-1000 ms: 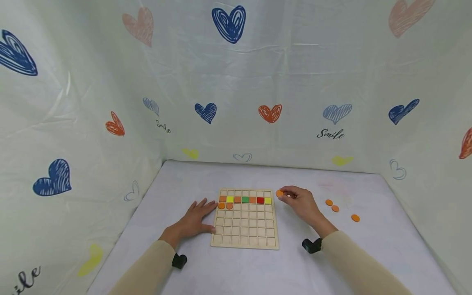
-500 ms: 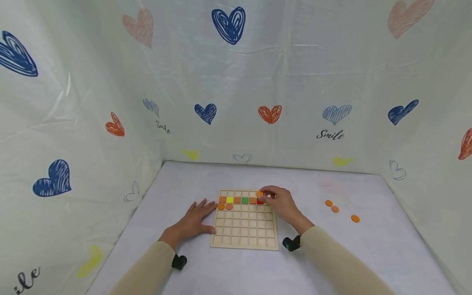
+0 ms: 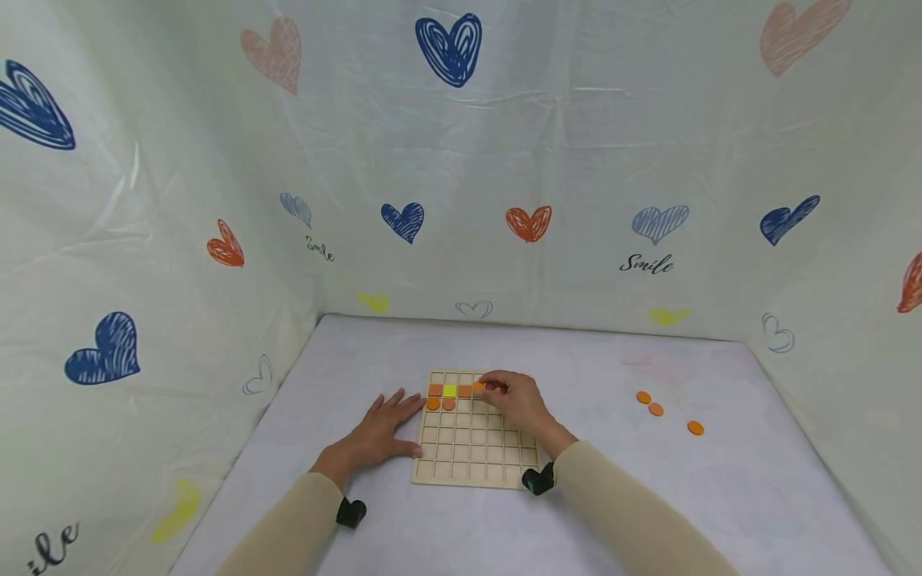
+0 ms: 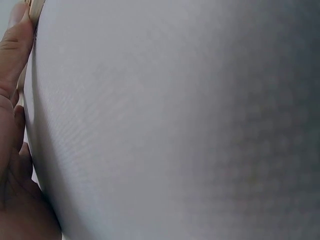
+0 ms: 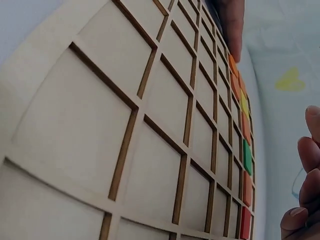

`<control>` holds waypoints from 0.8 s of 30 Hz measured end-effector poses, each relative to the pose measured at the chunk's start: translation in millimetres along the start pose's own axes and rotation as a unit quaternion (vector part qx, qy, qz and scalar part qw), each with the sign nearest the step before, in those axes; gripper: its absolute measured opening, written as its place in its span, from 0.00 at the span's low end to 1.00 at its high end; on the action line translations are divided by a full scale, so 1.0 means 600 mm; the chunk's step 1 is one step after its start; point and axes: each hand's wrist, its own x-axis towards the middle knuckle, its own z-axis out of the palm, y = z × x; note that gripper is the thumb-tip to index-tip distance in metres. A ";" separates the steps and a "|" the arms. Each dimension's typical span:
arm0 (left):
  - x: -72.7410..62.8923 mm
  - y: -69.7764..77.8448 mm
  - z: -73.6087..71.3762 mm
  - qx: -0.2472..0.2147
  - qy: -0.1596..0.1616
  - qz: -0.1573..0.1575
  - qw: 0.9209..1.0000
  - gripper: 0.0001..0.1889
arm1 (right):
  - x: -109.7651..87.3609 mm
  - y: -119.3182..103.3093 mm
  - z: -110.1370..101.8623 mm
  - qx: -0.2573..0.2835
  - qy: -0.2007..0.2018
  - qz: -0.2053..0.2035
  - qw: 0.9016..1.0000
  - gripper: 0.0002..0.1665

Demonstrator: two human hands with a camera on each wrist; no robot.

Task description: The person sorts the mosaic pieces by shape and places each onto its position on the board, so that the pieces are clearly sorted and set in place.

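A wooden grid board (image 3: 475, 458) lies on the table, with a row of coloured square tiles in its second row from the far side. Yellow (image 3: 450, 390) and orange tiles show at the left; the right wrist view also shows a green tile (image 5: 247, 156) and a red tile (image 5: 245, 222). Two orange discs (image 3: 448, 405) sit in the row below, at the left. My right hand (image 3: 520, 404) pinches another orange disc (image 3: 479, 386) over the tile row and hides part of it. My left hand (image 3: 374, 430) rests with fingers spread, touching the board's left edge.
Three loose orange discs (image 3: 643, 397) lie on the table (image 3: 605, 528) to the right of the board. A white curtain (image 3: 576, 144) printed with hearts rises behind the table and along both sides.
My right hand has carried the orange disc leftward, from beside the board's far right corner to over the middle of the tile row. The left hand stays where it was.
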 end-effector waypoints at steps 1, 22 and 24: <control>0.000 0.000 0.000 0.001 -0.001 0.000 1.000 0.52 | 0.000 0.000 0.004 -0.001 -0.001 0.002 1.000 0.12; 0.002 -0.004 0.000 0.005 -0.005 0.010 1.000 0.52 | 0.001 0.008 0.072 -0.083 -0.003 0.015 0.996 0.12; 0.003 -0.004 0.000 0.004 -0.003 0.010 1.000 0.52 | -0.001 0.006 0.074 -0.085 -0.004 0.018 0.996 0.13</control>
